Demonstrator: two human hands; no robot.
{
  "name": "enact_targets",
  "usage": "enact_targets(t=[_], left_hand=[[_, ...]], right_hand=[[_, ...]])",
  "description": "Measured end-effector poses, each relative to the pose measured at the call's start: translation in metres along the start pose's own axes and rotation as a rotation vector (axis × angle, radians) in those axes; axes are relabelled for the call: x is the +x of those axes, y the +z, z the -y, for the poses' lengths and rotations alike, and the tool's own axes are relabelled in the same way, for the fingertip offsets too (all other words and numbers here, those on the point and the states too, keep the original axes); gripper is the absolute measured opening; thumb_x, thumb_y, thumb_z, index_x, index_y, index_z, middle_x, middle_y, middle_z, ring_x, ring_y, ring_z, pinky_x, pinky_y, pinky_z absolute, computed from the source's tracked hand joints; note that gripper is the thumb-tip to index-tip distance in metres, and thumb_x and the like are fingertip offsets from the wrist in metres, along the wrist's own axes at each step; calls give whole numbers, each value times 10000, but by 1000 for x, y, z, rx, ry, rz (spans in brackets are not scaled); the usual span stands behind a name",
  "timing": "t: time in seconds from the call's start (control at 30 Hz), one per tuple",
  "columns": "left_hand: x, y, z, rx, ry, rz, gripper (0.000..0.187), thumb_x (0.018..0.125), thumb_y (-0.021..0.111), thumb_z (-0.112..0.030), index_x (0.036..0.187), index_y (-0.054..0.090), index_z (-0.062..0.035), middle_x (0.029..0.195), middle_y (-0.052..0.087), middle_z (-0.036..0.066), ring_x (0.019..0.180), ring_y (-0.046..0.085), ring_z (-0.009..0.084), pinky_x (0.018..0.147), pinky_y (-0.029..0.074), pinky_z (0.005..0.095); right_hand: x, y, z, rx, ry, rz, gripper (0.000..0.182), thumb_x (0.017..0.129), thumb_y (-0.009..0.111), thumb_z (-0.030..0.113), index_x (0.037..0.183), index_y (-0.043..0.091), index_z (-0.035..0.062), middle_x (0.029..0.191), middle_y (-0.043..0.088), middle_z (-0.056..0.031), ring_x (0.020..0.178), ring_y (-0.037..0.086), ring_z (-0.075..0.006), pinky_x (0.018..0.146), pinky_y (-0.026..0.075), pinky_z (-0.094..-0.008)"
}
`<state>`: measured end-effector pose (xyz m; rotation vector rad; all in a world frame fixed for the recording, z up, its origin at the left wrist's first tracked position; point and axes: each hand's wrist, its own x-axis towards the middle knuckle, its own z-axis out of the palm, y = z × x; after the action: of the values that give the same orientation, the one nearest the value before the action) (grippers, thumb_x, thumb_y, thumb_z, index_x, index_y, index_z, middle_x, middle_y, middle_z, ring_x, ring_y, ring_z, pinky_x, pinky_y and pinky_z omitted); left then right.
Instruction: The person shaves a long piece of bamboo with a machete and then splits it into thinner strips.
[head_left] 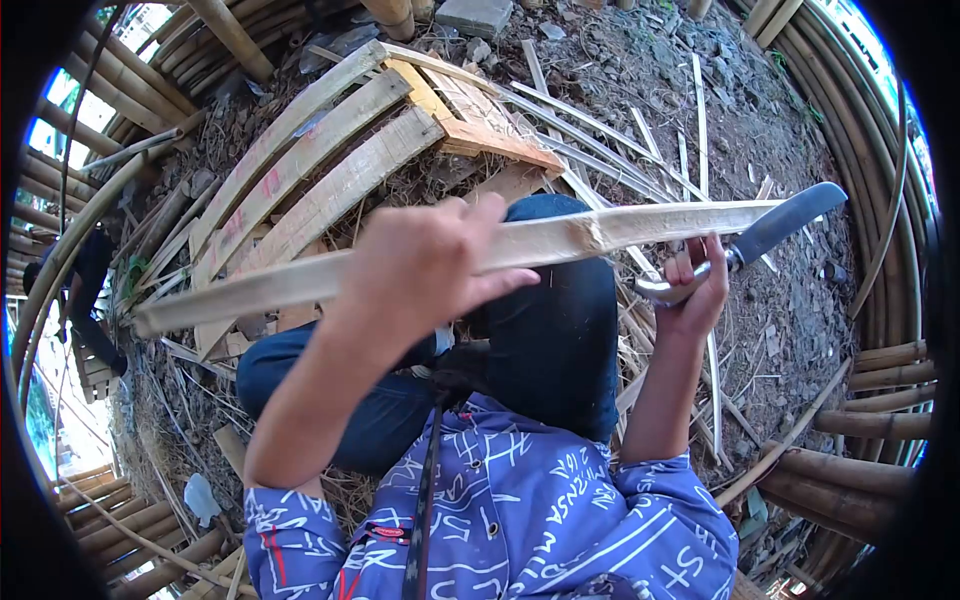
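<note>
split bamboo strip [650, 226], apparently at trimming: left hand [415, 262] half open across it, hold unclear; right hand [703, 292] closed round knife [792, 222]; next stroke calls for steadiness.

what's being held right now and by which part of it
The left grip has the split-bamboo strip partway along its length; the right grip has the broad-bladed knife by its handle.
</note>
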<state>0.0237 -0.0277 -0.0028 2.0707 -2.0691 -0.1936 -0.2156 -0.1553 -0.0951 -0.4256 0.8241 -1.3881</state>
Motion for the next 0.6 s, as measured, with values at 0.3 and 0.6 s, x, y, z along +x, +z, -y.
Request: enact_targets(t=[0.3, 0.6], left_hand=[[-20, -68, 53, 215, 288, -132, 466, 749, 700, -494, 840, 556, -60, 666, 576, 112, 626, 617, 279, 544, 475, 390], [39, -14, 28, 85, 606, 103, 500, 765, 683, -491, 750, 477, -36, 640, 499, 116, 633, 582, 320, 568, 452, 402]], right_hand=[[-28, -64, 71, -400, -191, -10, 183, 784, 616, 4, 792, 446, 73, 889, 610, -184, 397, 467, -67, 344, 415, -174], [-56, -78, 142, -952, -303, 61, 274, 746, 636, -40, 678, 405, 90, 1259, 560, -265, 443, 503, -36, 417, 394, -167]])
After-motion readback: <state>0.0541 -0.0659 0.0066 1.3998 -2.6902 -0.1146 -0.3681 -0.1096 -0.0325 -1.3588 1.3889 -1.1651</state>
